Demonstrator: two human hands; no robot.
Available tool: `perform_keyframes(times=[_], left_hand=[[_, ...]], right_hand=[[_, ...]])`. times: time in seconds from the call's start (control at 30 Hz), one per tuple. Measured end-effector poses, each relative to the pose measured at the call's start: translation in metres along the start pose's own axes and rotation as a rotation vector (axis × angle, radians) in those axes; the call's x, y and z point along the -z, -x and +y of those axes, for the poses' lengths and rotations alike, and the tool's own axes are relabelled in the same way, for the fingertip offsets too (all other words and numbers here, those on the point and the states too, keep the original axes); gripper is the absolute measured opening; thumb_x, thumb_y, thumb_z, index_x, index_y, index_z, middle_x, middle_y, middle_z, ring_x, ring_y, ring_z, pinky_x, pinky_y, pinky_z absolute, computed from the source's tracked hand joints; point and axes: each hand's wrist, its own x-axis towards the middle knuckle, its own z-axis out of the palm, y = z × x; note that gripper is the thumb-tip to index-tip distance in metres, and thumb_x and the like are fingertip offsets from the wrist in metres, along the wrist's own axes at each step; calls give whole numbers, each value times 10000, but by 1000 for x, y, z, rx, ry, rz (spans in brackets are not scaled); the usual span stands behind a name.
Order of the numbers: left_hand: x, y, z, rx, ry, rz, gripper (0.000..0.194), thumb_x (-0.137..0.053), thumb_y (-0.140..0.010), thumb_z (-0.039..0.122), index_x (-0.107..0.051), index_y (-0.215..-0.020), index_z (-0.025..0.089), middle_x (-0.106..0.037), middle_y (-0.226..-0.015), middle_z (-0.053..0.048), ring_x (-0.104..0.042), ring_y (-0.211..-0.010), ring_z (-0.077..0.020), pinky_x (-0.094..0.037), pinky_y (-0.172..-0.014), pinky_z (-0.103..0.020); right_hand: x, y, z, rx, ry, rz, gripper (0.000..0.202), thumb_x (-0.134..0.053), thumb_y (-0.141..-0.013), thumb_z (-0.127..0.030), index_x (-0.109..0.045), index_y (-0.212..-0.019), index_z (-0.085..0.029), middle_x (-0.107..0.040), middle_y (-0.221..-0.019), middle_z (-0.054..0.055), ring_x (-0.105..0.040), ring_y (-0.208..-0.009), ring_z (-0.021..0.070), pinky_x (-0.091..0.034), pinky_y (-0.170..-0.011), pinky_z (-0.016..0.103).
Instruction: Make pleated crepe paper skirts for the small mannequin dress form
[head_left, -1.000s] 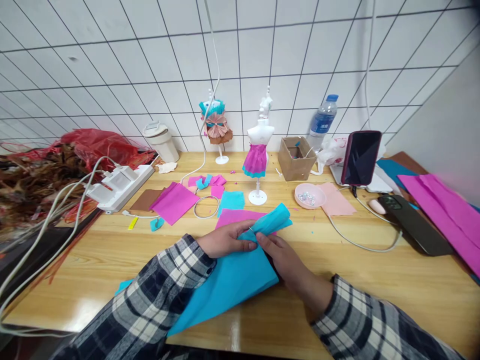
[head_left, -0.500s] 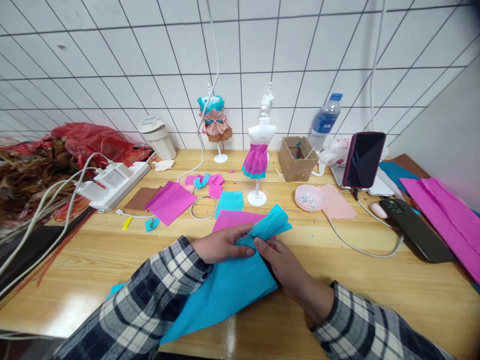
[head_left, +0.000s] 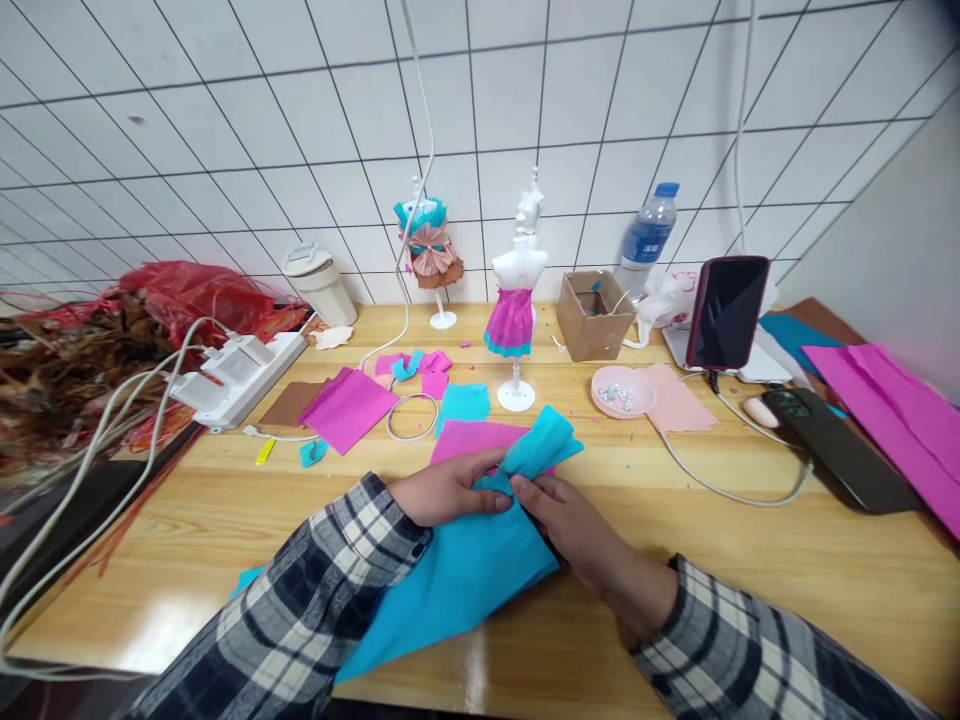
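Observation:
A large sheet of blue crepe paper (head_left: 465,570) hangs from my fingers over the table's front part, its upper end gathered into a narrow neck that fans out above. My left hand (head_left: 450,488) pinches the gathered part from the left. From the right, my right hand (head_left: 559,510) closes on it, thumb on top. Beneath the fanned end lies a magenta sheet (head_left: 472,440), partly covered. Behind it a small white mannequin (head_left: 519,268) wears a magenta skirt with a blue hem (head_left: 512,322).
A second dressed mannequin (head_left: 430,245), a cup (head_left: 322,285), a cardboard box (head_left: 595,318) and a bottle (head_left: 649,240) stand at the back. A pink dish (head_left: 622,392) and phones (head_left: 727,315) lie right; a power strip (head_left: 240,385) sits left.
The view has shifted slightly. Both hands keep their grip on the blue paper, with hardly any movement against it.

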Motion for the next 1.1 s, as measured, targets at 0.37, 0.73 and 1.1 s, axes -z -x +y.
perform_keyframes(times=[0.37, 0.73, 1.1], left_hand=[[1, 0, -4, 12, -43, 24, 577, -635, -867, 332, -453, -1405, 232, -518, -1431, -71, -444, -1332, -263, -307, -1128, -429], [12, 19, 21, 161, -264, 173, 680, -615, -860, 316, -327, -1473, 264, -343, -1553, -62, -297, -1426, -261, -216, -1172, -453], [13, 64, 52, 384, -172, -106, 577, -794, -672, 359, -614, -1205, 229, -715, -1043, -23, -650, -921, -223, -502, -752, -270]], right_hand=[[4, -1, 5, -55, 122, 54, 539, -614, -704, -734, -493, -681, -209, -314, -477, -94, -255, -412, 75, -169, -404, 233], [5, 12, 4, 257, 448, -27, 451, -704, -759, -529, -599, -1047, -197, -629, -926, 38, -558, -833, 202, -438, -729, 311], [1, 52, -9, 331, 568, -37, 186, -566, -880, -400, -588, -855, -217, -554, -756, 3, -501, -709, 169, -407, -625, 282]])
